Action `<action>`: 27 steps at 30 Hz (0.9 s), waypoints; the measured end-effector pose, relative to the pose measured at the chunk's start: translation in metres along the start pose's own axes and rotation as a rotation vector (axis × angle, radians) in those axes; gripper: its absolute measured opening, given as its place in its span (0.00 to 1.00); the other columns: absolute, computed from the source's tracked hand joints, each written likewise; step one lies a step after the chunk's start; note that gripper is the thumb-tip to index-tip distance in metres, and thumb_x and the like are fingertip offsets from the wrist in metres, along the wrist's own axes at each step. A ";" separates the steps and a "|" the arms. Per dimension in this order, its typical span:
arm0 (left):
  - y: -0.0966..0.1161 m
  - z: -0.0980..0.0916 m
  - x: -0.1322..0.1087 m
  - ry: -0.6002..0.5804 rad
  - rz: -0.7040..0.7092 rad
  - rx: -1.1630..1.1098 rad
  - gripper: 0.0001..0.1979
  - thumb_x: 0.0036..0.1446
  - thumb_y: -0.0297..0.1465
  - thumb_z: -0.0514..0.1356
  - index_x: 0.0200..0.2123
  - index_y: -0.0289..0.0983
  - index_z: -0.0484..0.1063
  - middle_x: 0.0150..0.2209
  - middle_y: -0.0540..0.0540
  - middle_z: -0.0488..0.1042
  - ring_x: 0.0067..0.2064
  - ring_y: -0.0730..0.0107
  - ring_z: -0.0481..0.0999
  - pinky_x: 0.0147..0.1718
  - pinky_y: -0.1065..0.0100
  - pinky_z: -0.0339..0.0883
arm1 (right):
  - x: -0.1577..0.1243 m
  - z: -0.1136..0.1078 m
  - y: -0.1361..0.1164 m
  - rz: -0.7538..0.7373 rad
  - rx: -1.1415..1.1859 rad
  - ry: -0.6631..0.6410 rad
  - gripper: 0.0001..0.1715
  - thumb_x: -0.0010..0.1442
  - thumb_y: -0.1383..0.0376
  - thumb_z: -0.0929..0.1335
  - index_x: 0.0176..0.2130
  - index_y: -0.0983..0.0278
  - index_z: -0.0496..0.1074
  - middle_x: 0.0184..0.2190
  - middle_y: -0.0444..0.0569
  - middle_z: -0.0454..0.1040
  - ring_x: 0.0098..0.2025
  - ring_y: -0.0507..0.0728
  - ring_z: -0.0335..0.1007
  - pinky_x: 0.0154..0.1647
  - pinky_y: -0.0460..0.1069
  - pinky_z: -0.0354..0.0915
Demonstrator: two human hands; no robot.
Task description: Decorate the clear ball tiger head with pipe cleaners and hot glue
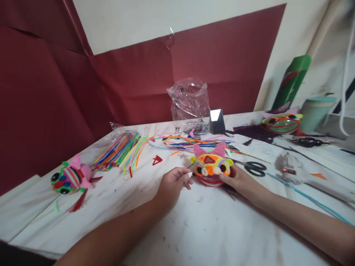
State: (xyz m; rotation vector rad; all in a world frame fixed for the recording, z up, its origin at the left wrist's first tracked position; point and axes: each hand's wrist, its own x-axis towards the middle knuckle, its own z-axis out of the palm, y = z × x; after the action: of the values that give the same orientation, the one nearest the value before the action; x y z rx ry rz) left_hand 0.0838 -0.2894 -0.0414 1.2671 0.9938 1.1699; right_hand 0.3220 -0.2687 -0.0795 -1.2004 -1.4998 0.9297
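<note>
My right hand (238, 181) grips a colourful pipe-cleaner animal head (208, 159) by its right side. The head has pink ears, an orange and yellow face, round dark eyes and a red lower part. Close to its left side, my left hand (176, 183) is closed in a pinch on a small white pointed piece (190, 174). That piece's exact kind is too small to make out. A bent red pipe-cleaner shape (156, 160) lies on the table beyond my left hand.
Bundled pipe cleaners (119, 151) lie at the back left, near a pipe-cleaner fish-like figure (70, 177) with red tassels. Black-handled scissors (255, 169) and a glue gun (294, 170) are at right. Behind stand a phone (217, 122), a plastic bag (190, 99) and another animal head (284, 122).
</note>
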 end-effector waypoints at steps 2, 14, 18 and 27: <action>0.001 0.002 -0.002 -0.011 0.002 0.018 0.16 0.43 0.40 0.66 0.32 0.35 0.72 0.22 0.49 0.74 0.23 0.73 0.70 0.27 0.68 0.64 | 0.000 0.002 0.000 0.020 0.003 -0.030 0.31 0.48 0.49 0.72 0.47 0.61 0.69 0.46 0.53 0.77 0.47 0.66 0.73 0.49 0.61 0.68; 0.005 0.002 -0.004 -0.003 0.034 0.080 0.13 0.44 0.37 0.65 0.31 0.36 0.73 0.22 0.49 0.74 0.24 0.73 0.70 0.29 0.68 0.65 | 0.001 -0.032 -0.031 -0.041 0.015 0.265 0.27 0.48 0.41 0.68 0.36 0.59 0.69 0.34 0.49 0.76 0.39 0.60 0.71 0.43 0.55 0.66; 0.009 0.006 -0.009 -0.025 0.036 0.084 0.12 0.43 0.37 0.65 0.30 0.36 0.73 0.21 0.49 0.73 0.24 0.73 0.69 0.28 0.68 0.65 | -0.004 -0.034 -0.042 -0.217 -0.187 0.370 0.22 0.53 0.44 0.65 0.26 0.58 0.62 0.20 0.41 0.62 0.23 0.53 0.59 0.26 0.49 0.60; -0.004 0.007 -0.017 -0.152 0.175 0.219 0.07 0.46 0.31 0.62 0.30 0.34 0.73 0.25 0.48 0.72 0.26 0.73 0.72 0.27 0.71 0.66 | -0.003 -0.038 -0.041 -0.284 -0.465 0.354 0.22 0.61 0.48 0.57 0.25 0.59 0.61 0.18 0.43 0.65 0.21 0.53 0.59 0.23 0.48 0.59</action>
State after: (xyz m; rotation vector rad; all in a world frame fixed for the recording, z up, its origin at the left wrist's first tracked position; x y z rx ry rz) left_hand 0.0880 -0.3071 -0.0458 1.6197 0.9312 1.0990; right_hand 0.3489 -0.2815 -0.0320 -1.3451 -1.5807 0.1641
